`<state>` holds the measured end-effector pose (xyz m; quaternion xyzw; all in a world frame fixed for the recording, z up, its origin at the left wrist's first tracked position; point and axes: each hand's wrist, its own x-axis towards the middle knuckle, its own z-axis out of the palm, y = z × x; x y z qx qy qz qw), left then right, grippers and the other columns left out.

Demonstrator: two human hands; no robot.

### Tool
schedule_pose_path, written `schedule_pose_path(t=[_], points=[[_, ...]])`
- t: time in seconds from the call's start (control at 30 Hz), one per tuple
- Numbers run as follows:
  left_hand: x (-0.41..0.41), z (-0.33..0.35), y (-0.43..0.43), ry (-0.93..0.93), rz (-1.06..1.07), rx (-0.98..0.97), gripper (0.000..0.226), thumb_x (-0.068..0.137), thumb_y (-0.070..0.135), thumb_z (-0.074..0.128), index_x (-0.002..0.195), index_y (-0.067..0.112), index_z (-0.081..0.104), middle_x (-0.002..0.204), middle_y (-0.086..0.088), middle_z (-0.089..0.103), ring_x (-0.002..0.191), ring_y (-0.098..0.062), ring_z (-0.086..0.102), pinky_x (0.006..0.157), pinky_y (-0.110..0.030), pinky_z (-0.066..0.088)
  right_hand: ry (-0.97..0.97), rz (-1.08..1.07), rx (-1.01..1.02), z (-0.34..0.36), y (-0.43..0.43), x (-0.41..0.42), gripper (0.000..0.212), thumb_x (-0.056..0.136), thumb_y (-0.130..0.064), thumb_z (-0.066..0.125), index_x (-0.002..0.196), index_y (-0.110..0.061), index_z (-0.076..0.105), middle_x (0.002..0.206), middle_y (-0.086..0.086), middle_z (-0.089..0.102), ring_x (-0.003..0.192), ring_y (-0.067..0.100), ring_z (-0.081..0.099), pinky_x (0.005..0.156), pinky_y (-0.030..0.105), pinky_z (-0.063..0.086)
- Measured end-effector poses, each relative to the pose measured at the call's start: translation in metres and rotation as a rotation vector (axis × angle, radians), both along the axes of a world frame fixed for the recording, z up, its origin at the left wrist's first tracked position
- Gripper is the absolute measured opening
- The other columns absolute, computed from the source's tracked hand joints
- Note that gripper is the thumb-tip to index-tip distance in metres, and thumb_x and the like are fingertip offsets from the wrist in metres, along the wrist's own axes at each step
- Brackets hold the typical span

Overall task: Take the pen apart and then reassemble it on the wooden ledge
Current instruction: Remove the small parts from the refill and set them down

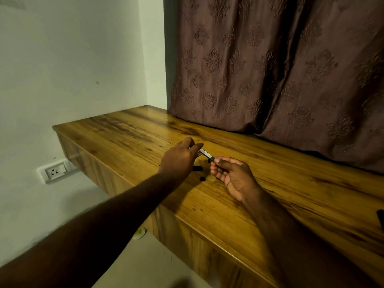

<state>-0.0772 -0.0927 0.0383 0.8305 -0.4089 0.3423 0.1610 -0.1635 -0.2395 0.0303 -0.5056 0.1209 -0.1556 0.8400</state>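
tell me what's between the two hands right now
The pen barrel bridges them: the left hand pinches its far end, the right hand its near end, in the head view. Below it, small black parts lie on the wooden ledge.

Left hand [180, 157] and right hand [229, 176] pinch the pen barrel [206, 154] above the wooden ledge [291, 183]; small black parts [197, 168] beneath.

Bare forearms [116, 210], bare left grip [178, 161], right grip [234, 177]

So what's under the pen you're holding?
On the wooden ledge beneath the pen lie small black pieces. The left hand and right hand pinching it cover part of the ledge, so more could hide there.
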Motion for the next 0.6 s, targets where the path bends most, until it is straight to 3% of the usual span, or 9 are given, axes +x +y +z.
schedule_pose_path(t=[0.2, 0.43, 0.6], points=[[0.001, 0.002, 0.005, -0.013, -0.014, 0.028, 0.031, 0.09, 0.022, 0.064, 0.119, 0.012, 0.063, 0.099, -0.011, 0.061, 0.072, -0.027, 0.063, 0.047, -0.029, 0.04, 0.004, 0.014, -0.014, 0.0, 0.0, 0.0, 0.013, 0.088, 0.001, 0.061, 0.099, 0.005, 0.066, 0.078, 0.015, 0.066, 0.064, 0.016, 0.065, 0.057, 0.022, 0.056], [-0.001, -0.025, 0.008, 0.215, 0.045, -0.146, 0.025, 0.093, 0.028, 0.056, 0.116, 0.019, 0.065, 0.099, -0.008, 0.061, 0.087, -0.03, 0.061, 0.061, -0.038, 0.048, 0.024, 0.038, -0.098, -0.001, 0.0, 0.003, 0.013, 0.088, 0.004, 0.059, 0.099, 0.008, 0.064, 0.077, 0.016, 0.065, 0.062, 0.017, 0.062, 0.055, 0.022, 0.056], [-0.003, -0.033, 0.009, 0.232, 0.053, -0.195, 0.025, 0.092, 0.025, 0.057, 0.115, 0.019, 0.066, 0.096, -0.007, 0.062, 0.085, -0.028, 0.06, 0.062, -0.037, 0.048, 0.03, 0.05, -0.141, -0.005, -0.001, 0.005, 0.018, 0.089, 0.0, 0.06, 0.104, 0.009, 0.063, 0.076, 0.016, 0.064, 0.061, 0.018, 0.061, 0.055, 0.025, 0.056]])
